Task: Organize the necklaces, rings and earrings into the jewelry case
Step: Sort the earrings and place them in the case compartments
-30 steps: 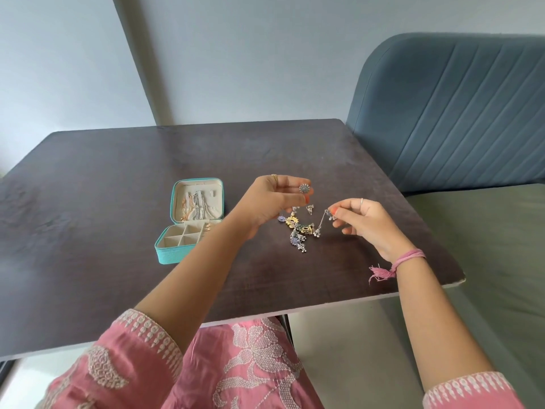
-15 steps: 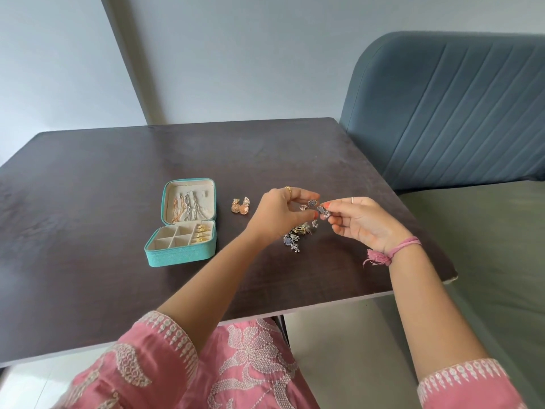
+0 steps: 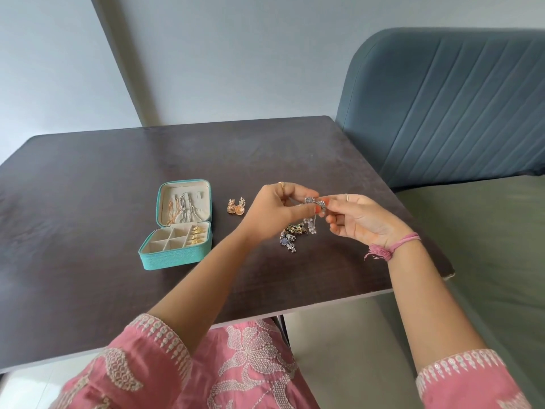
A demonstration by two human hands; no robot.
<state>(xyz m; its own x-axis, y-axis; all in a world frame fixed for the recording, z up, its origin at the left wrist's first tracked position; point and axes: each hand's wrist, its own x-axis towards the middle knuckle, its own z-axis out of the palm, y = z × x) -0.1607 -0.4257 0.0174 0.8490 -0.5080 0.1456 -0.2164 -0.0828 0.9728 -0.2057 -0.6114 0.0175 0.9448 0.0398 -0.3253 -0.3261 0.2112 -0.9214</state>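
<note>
I had both my left hand (image 3: 277, 208) and right hand (image 3: 359, 222) pinching a light, snag-prone silver earring (image 3: 314, 202) above the jewelry heap (image 3: 292, 234), judging its stiff ornate top the safest hold, not the dangling chains

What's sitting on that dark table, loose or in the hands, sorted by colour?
Teal: 1, the open jewelry case
Gold: 2, the pair of gold earrings lying beside the case
Silver: 1 silver earring pinched between both hands
Mixed silver, blue and yellow: 1 tangled pile of jewelry, pieces too small to count
Total: 5
</note>
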